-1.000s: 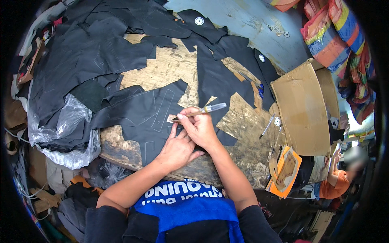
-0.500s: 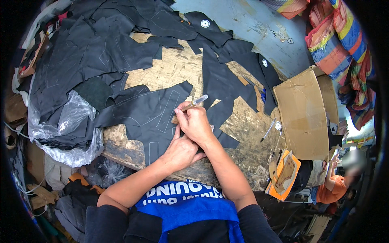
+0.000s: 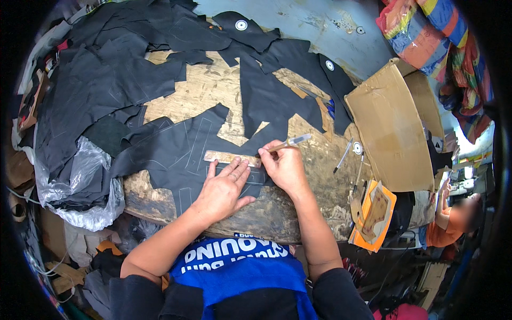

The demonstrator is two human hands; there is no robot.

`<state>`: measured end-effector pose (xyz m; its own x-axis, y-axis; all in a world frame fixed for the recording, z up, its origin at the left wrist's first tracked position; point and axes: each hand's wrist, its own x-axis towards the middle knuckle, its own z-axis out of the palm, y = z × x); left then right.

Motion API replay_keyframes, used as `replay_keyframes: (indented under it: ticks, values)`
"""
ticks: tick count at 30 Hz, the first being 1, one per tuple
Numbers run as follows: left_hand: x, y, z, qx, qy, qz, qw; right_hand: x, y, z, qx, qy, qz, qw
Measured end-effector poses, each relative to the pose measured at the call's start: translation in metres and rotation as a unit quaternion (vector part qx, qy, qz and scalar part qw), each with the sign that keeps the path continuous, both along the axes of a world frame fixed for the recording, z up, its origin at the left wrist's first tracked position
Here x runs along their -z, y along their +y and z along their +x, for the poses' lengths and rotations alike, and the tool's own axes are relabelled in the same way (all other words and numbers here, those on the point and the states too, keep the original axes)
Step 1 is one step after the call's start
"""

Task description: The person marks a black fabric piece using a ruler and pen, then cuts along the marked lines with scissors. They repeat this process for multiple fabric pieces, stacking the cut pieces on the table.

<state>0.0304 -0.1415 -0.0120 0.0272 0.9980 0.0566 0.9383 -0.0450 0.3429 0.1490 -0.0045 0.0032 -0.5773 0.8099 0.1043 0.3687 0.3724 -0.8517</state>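
Observation:
My left hand (image 3: 226, 188) lies with its fingers stretched out on a narrow, worn, straight-edged strip (image 3: 216, 156), pressing it onto a black leather-like piece (image 3: 160, 151). White drawn outlines, several of them long rectangles, mark that piece. In my right hand (image 3: 287, 169) is a pen (image 3: 298, 140) with a clear end, its tip side hidden by my fingers at the strip's right end. Other black pieces (image 3: 261, 98) lie beyond my hands.
Black material (image 3: 80, 80) is heaped at the left beside a clear plastic bag (image 3: 80, 202). At the right stand a cardboard box (image 3: 389, 133), loose pens (image 3: 343, 156) and an orange folder (image 3: 385, 213) on the worn wooden table (image 3: 266, 216). A person in orange (image 3: 448, 229) is further right.
My hands have come apart, the right one moving rightward with the pen. The strip now lies crosswise, in plain sight under my left fingers. The whole view has shifted slightly.

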Motion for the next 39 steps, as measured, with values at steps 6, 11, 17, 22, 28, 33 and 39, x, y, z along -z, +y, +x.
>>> replay_keyframes:
  ticks: [6, 11, 17, 22, 28, 33, 39]
  values:
    - [-0.027, 0.020, -0.013, 0.032, -0.044, -0.023, 0.998, 0.021, -0.004, 0.011, 0.042, 0.090, 0.003, 0.995]
    - [-0.049, 0.047, -0.033, 0.061, -0.089, -0.127, 0.986, 0.018, -0.009, 0.015, 0.040, 0.069, 0.045, 0.996]
    - [-0.056, 0.081, -0.061, 0.116, -0.159, -0.262, 0.945, 0.004, -0.025, 0.015, -0.067, -0.006, 0.254, 0.965]
    - [-0.047, 0.107, -0.077, 0.039, -0.243, -0.445, 0.861, -0.002, -0.034, 0.010, -0.042, 0.044, 0.092, 0.994]
    - [-0.041, 0.115, -0.087, 0.045, -0.292, -0.446, 0.845, 0.019, -0.050, -0.039, -0.086, 0.129, 0.026, 0.988]
    - [-0.044, 0.113, -0.087, 0.030, -0.338, -0.466, 0.817, 0.021, -0.054, -0.057, -0.088, 0.088, 0.127, 0.984]
    - [-0.047, 0.114, -0.086, 0.041, -0.256, -0.454, 0.853, 0.009, -0.045, -0.031, -0.043, 0.038, 0.101, 0.993]
